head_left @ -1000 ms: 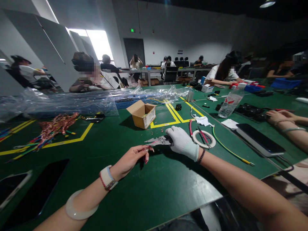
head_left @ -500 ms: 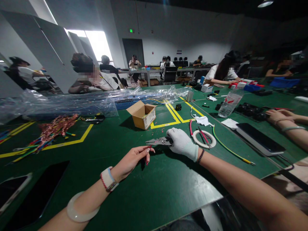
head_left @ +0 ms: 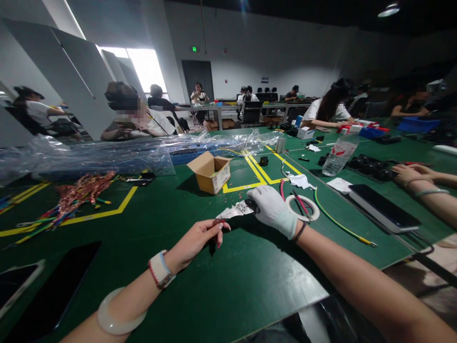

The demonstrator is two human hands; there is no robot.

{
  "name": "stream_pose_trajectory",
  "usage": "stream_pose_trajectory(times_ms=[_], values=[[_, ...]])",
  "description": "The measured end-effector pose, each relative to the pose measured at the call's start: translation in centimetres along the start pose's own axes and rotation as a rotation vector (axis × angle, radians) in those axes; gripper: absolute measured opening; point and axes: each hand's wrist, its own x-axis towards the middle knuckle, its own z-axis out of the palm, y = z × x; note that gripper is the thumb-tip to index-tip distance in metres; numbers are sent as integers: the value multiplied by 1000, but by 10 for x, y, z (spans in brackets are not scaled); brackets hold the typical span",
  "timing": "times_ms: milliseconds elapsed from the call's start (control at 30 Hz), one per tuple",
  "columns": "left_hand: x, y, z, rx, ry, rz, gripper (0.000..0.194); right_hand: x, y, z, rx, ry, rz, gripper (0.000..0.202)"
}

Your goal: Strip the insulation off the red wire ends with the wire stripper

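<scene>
My right hand [head_left: 273, 209], in a white glove, is closed round the dark handles of wire strippers [head_left: 237, 209]. Their silver jaws point left, down toward my bare left hand [head_left: 200, 238]. Between the left thumb and forefinger is a thin red wire [head_left: 222, 221], mostly hidden by the fingers. The stripper tips are right at this wire; whether they grip it is too small to tell. Just beyond the jaws stands an open cardboard box [head_left: 214, 176] with small bits inside. A roll of white tape [head_left: 314, 209] lies beside the gloved hand, with red pieces in its ring.
Copper-ended wires [head_left: 84, 193] are heaped at left. Phones [head_left: 57, 290] lie at the near left. A green-yellow cable [head_left: 339, 224], a power bank [head_left: 383, 207] and a water bottle [head_left: 339, 157] are at right. A co-worker's hands [head_left: 414, 174] rest at the right edge. Plastic-wrapped material [head_left: 143, 152] lies behind.
The wire strippers have turned in my right hand, so their flat side catches more light and the tips dip lower. My left hand keeps its pinch, almost unmoved.
</scene>
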Motion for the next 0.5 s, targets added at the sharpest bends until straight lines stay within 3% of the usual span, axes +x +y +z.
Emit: stream_pose_trajectory(times_ms=[167, 400, 500], values=[[-1, 1, 0, 26, -21, -13, 35, -2, 2, -4, -17, 82, -14, 31], [-1, 1, 0, -4, 17, -6, 32, -2, -1, -11, -43, -103, 55, 41], [-2, 1, 0, -49, 21, 2, 33, -3, 0, -10, 31, -114, 89, 37]])
